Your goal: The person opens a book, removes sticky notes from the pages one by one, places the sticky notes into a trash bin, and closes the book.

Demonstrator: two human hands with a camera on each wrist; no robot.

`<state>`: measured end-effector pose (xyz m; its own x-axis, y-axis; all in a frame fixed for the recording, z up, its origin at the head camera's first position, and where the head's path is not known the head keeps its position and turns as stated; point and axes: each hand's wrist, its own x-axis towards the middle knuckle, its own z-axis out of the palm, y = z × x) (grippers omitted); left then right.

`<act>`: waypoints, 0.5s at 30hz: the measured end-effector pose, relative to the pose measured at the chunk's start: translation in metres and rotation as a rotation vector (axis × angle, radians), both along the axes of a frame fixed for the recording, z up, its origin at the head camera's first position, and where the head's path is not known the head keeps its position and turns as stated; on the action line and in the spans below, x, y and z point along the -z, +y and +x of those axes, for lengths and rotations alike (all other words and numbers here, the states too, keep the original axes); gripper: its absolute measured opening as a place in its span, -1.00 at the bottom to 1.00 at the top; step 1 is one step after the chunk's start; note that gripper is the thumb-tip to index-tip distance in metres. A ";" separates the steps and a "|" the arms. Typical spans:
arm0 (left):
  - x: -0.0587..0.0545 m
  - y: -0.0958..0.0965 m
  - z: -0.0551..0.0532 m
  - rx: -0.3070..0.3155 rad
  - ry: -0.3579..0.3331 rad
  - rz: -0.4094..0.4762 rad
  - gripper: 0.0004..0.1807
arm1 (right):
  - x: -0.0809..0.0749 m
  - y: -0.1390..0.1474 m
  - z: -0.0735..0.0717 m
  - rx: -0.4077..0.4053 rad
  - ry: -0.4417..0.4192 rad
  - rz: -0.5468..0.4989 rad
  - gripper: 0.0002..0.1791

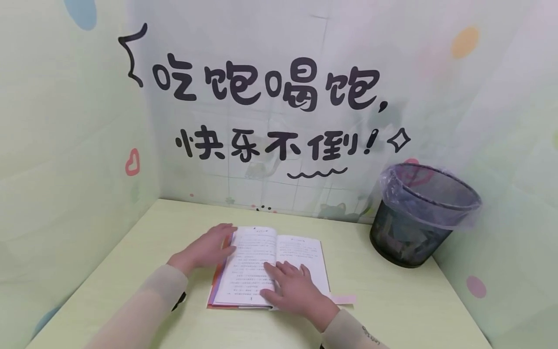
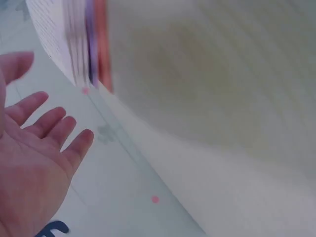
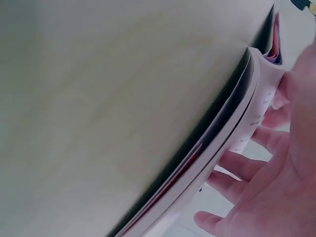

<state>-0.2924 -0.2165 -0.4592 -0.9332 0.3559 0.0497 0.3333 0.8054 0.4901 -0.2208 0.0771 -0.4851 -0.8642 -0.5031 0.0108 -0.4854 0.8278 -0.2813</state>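
An open book [image 1: 250, 264] lies on the pale table, printed pages up, with an orange and purple cover edge showing at its left. My left hand [image 1: 209, 248] is at the left page's outer edge, fingers extended over it. In the left wrist view that hand [image 2: 37, 148] has its fingers spread beside the page stack [image 2: 74, 44]. My right hand [image 1: 296, 288] lies over the lower right page near the centre fold, fingers spread. The right wrist view has its fingers [image 3: 242, 165] along the book's lower edge [image 3: 197, 170].
A pink paper strip [image 1: 343, 299] sticks out from the book's right side. At the back right stands a black mesh bin [image 1: 410, 237] lined with a clear plastic bag [image 1: 440, 206]. Printed fabric walls [image 1: 270, 189] border the table [image 1: 392, 310] at the back and sides.
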 end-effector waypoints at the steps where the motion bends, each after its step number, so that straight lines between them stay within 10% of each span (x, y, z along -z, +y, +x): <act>1: -0.001 0.007 0.000 0.016 -0.014 0.006 -0.24 | 0.000 0.000 0.000 0.003 -0.006 -0.004 -0.17; 8: -0.004 0.050 0.005 0.179 -0.150 -0.030 0.17 | 0.003 0.002 0.001 -0.015 0.009 0.009 -0.18; 15: -0.003 0.073 0.008 0.201 -0.174 -0.113 0.27 | 0.003 0.004 0.000 -0.019 0.000 0.014 -0.19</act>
